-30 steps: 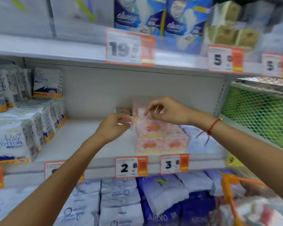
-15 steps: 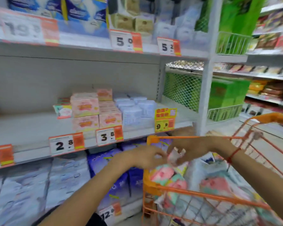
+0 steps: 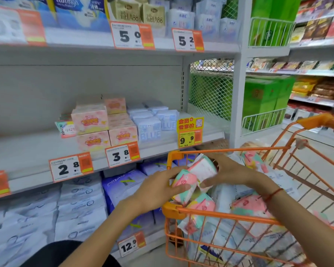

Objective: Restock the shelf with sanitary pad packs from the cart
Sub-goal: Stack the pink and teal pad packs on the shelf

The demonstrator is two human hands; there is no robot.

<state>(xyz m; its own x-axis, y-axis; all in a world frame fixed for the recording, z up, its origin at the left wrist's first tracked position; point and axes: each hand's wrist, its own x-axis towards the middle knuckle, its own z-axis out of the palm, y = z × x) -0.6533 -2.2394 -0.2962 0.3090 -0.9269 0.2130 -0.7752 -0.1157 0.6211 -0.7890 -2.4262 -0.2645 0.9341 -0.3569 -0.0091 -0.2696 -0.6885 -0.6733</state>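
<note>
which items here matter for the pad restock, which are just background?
In the job:
left hand and right hand, both gripping small pink-and-teal pad packs
orange cart
middle shelf

Background:
pink boxes
BLUE packs
green boxes
price tags

In front of me the middle shelf point(image 3: 27, 151) carries stacked pink packs point(image 3: 94, 130), pale blue packs point(image 3: 149, 126) just right of them, and one small teal-edged pack point(image 3: 65, 130) at their left. To my right the orange cart point(image 3: 216, 211) is piled with pink-and-teal packs point(image 3: 247, 206).
</note>
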